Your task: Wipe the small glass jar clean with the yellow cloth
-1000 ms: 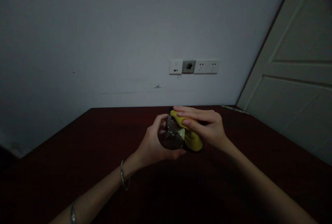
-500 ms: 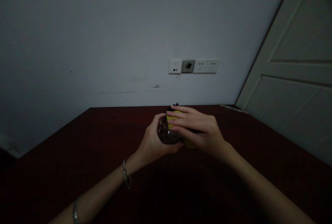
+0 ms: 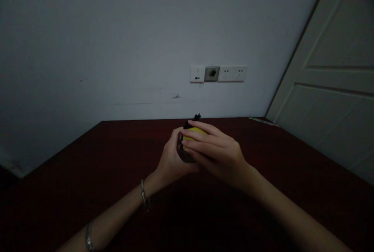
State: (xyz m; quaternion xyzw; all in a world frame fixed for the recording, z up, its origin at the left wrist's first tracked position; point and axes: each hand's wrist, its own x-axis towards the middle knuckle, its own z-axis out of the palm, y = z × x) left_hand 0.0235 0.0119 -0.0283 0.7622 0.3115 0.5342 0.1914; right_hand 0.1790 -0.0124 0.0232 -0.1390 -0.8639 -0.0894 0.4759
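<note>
Above the middle of the table, my left hand [image 3: 172, 158] is wrapped round a dark, glossy, rounded object [image 3: 182, 154] that looks like a glass vessel; its kind is not clear. A black piece [image 3: 188, 125] with a small black tuft [image 3: 197, 117] shows at its far side. My right hand [image 3: 217, 147] is closed over a yellow pad [image 3: 196, 130], pressing it against the dark object. Whether the pad is sponge or cloth cannot be made out. The right hand hides most of the pad and the object's right side.
Beneath both hands lies a dark red table [image 3: 131, 147], its far edge against a pale wall [image 3: 131, 41]. A row of wall sockets [image 3: 232, 74] is above that edge. On the right is a white panelled door [image 3: 330, 76], with a thin strip [image 3: 263, 121] near its corner.
My right hand and the yellow pad have slid a little left across the dark object, covering more of it. More of the black tuft shows. My left hand has hardly moved.
</note>
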